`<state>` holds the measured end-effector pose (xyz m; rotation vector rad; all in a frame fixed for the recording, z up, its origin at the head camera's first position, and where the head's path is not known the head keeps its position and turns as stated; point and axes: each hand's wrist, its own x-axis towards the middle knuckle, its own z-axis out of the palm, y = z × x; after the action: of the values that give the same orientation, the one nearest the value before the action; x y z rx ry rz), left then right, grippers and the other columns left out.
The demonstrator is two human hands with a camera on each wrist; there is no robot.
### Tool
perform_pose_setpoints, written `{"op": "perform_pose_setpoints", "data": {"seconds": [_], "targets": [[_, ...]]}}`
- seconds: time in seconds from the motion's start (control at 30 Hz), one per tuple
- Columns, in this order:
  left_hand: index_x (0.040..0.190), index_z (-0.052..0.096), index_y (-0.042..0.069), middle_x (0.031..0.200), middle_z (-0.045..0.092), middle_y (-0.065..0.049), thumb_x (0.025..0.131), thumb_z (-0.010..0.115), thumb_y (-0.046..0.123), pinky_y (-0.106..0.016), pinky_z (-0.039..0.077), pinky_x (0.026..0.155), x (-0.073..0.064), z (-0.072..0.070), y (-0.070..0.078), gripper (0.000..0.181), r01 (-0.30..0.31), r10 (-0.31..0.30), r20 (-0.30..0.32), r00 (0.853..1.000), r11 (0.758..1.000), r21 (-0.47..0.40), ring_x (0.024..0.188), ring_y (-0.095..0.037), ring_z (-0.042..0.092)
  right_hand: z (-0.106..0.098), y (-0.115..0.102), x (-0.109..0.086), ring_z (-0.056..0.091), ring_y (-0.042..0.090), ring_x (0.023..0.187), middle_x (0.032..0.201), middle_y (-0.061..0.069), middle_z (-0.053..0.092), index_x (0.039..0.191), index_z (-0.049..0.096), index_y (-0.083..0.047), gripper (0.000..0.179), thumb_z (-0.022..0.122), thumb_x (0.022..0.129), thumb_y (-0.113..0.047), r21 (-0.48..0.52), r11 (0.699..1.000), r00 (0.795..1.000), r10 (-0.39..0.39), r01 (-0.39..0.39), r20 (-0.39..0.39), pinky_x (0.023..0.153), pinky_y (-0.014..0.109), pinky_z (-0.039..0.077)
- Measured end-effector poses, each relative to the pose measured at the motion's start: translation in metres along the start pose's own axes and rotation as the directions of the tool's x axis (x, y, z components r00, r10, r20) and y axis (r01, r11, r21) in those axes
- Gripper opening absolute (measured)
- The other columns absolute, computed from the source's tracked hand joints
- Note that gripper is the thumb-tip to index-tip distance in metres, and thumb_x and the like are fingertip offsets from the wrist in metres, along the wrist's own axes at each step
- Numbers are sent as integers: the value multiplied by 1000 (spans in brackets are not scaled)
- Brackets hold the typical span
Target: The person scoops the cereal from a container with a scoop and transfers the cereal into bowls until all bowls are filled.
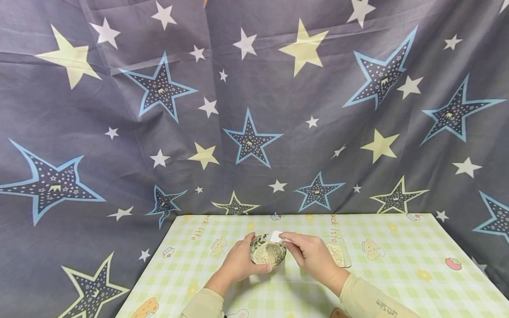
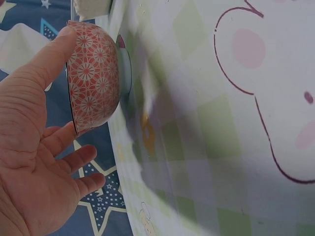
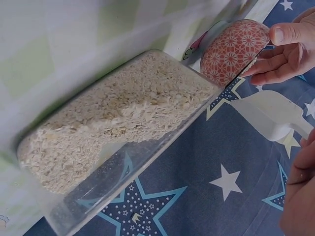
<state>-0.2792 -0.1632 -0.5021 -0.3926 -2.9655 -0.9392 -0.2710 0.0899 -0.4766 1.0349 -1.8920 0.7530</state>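
A small bowl (image 1: 281, 258) has a red flower pattern outside (image 2: 93, 73) and holds pale oat flakes (image 1: 262, 255). My left hand (image 1: 238, 263) grips it at the rim, thumb on the near side and fingers beyond. Whether the bowl's foot touches the table I cannot tell. A white scoop (image 1: 276, 236) is in my right hand (image 1: 312, 256), pinched by its handle. Its head hangs over the bowl's far right edge; in the right wrist view the scoop (image 3: 270, 115) shows mostly its outer side, so its contents are hidden.
Right of the bowl, partly behind my right hand, stands a clear rectangular container (image 1: 347, 259) with a heap of oats (image 3: 123, 108). The table (image 1: 191, 260) wears a green-checked cartoon cloth. A dark curtain (image 1: 262, 92) with stars hangs behind its far edge.
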Motion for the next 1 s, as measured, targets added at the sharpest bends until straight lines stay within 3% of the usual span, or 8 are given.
{"op": "perform_pose_setpoints", "data": {"seconds": [0.27, 0.53, 1.0], "targets": [[162, 37, -3, 153, 60, -22, 72, 96, 53, -65, 48, 117, -2, 0, 2, 122, 1, -2, -4, 1000, 1000, -12, 140, -47, 56, 0, -1, -1, 81, 12, 83, 107, 3, 84, 118, 77, -11, 37, 86, 83, -1, -6, 1000, 1000, 6, -6, -1, 76, 21, 65], [161, 37, -3, 153, 60, -21, 72, 97, 52, -65, 48, 117, -2, 0, 3, 121, 3, -3, -7, 1000, 1000, -19, 140, -47, 57, -1, -1, -2, 77, 7, 75, 104, 2, 84, 118, 77, -11, 31, 83, 89, -5, -11, 1000, 1000, 8, -8, -2, 71, 19, 64], [162, 37, -2, 153, 61, -20, 71, 97, 55, -65, 49, 116, 0, 1, 0, 122, 7, -7, -8, 1000, 1000, -14, 140, -46, 57, 0, 0, -5, 68, 0, 64, 99, 2, 84, 117, 77, -10, 30, 83, 89, -4, 20, 1000, 1000, 22, -22, -16, 63, 12, 58]]}}
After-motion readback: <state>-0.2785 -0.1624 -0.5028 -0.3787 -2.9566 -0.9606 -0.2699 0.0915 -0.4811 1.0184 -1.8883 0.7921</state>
